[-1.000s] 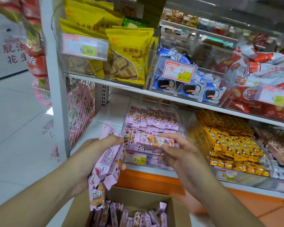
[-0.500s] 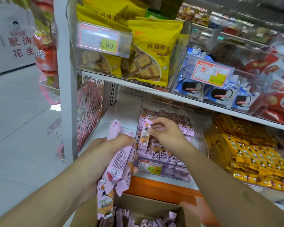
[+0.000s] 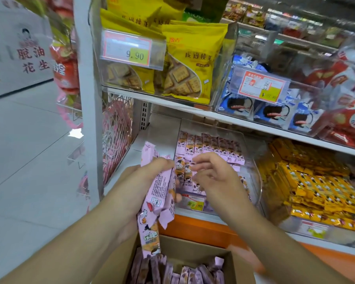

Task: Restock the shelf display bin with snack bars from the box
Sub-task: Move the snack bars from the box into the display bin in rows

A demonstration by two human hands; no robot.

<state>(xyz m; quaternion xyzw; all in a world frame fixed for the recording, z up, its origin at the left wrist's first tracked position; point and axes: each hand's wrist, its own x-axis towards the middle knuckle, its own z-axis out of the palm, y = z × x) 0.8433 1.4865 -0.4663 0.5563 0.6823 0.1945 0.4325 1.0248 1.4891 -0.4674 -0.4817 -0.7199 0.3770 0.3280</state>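
Bars (image 3: 158, 187) sit bunched in my left hand (image 3: 135, 181) over the box (image 3: 232, 263); my right hand (image 3: 211, 175), fingers loose and empty, hovers at the bin's (image 3: 252, 160) front edge. Mid-restock, I judge: next, pinch another bar.

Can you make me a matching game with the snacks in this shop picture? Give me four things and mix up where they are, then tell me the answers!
Things:
1. pink snack bars
2. cardboard box
3. yellow cracker bags
4. orange-yellow bars

Places:
A. on the upper shelf, behind the 9.90 price tag
B. in the bin to the right of the pink bin
C. gripped in the left hand
D. at the bottom, below both hands, open

Pairs: 1-C, 2-D, 3-A, 4-B
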